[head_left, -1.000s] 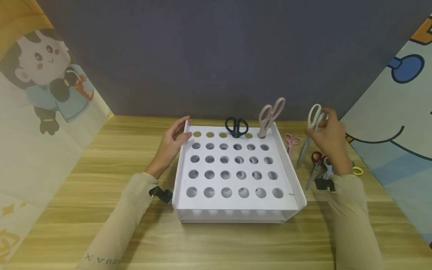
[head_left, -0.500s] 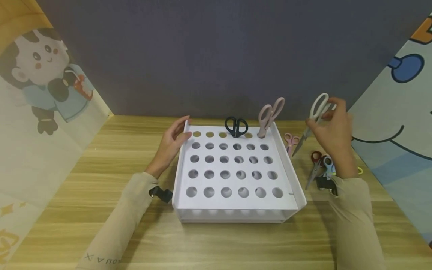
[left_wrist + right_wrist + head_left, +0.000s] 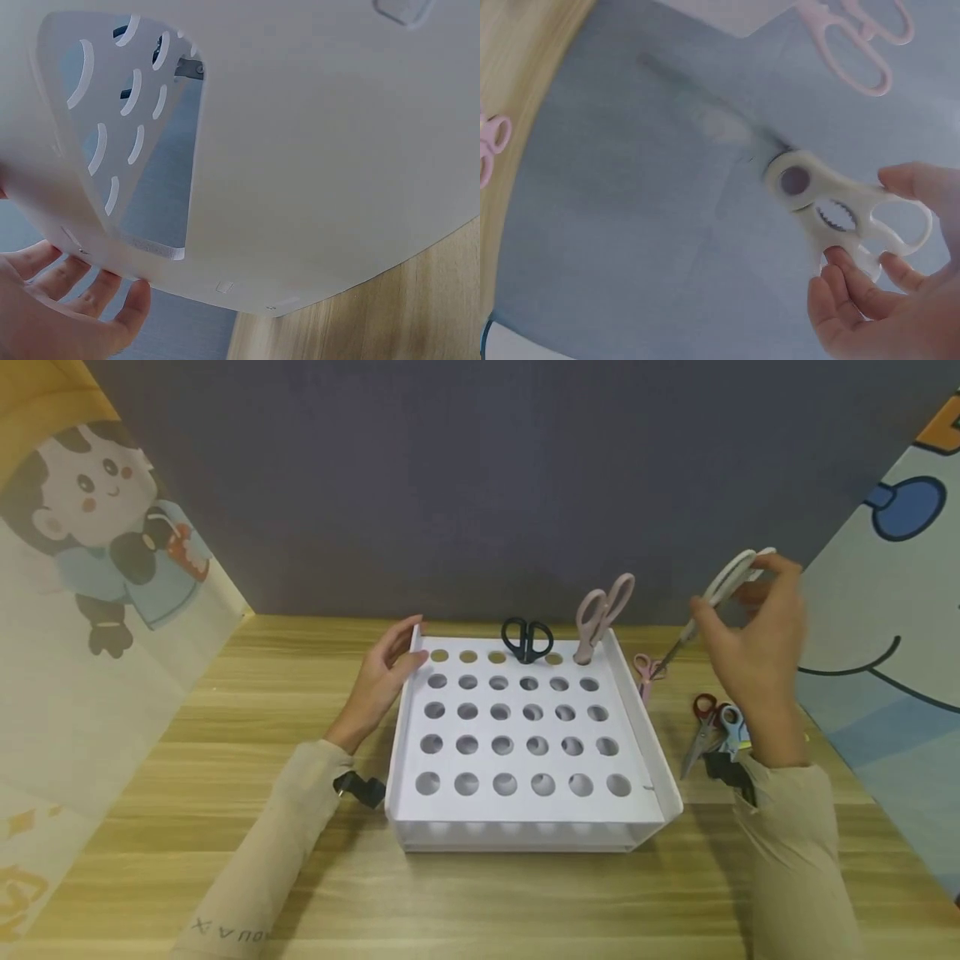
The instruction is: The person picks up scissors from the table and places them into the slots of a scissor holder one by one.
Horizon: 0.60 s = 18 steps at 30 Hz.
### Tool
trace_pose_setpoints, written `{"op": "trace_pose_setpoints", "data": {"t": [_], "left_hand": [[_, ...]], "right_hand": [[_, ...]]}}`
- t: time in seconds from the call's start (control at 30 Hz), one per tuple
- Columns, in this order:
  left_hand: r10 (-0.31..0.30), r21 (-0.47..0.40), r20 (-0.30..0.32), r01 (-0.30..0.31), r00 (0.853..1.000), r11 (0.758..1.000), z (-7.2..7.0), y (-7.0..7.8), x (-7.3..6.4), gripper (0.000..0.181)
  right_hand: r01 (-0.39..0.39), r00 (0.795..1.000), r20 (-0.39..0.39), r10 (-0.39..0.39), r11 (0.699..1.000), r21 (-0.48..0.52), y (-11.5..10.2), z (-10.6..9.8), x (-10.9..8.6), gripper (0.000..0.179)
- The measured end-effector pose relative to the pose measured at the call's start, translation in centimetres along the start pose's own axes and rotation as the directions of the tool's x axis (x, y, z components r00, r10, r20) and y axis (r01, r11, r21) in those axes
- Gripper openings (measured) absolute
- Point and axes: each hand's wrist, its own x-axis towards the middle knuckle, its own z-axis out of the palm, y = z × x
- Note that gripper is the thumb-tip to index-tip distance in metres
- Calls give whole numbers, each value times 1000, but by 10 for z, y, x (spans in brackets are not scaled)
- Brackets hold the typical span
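Observation:
My right hand [image 3: 765, 647] holds a large pair of white-handled scissors [image 3: 859, 196] by the handles, raised over the back right of the table. The blades slant down and left; in the head view their tip overlaps small pink scissors [image 3: 646, 683] lying beside the rack. At the far left corner, my left hand [image 3: 378, 681] grips the side wall of a white rack [image 3: 525, 812] with rows of round holes. Black-handled scissors [image 3: 527, 655] and large pale pink scissors [image 3: 585, 647] stand handles up in its back row.
Right of the rack lie red-handled scissors [image 3: 701, 739] and light blue scissors [image 3: 733, 735], with something yellow partly hidden behind the right wrist. A dark grey panel [image 3: 450, 485] rises at the table's back, and printed walls flank both sides.
My right hand has lifted the white scissors up and to the right, and their blades have swung toward a flatter slant. The left hand and rack have stayed put.

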Motion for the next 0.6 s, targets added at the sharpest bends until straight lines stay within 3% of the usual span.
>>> {"op": "trace_pose_setpoints", "data": {"t": [0.47,0.6], "left_hand": [[-11,3,-3,11,1000,1000,-1,1,1,53],[-11,-3,-6,11,1000,1000,-1,1,1,53]], "right_hand": [[-40,999,-18,42,994,98,-44,-23,-6,57],[14,1000,-19,-11,990,139,-55,-29,-9,65]]}}
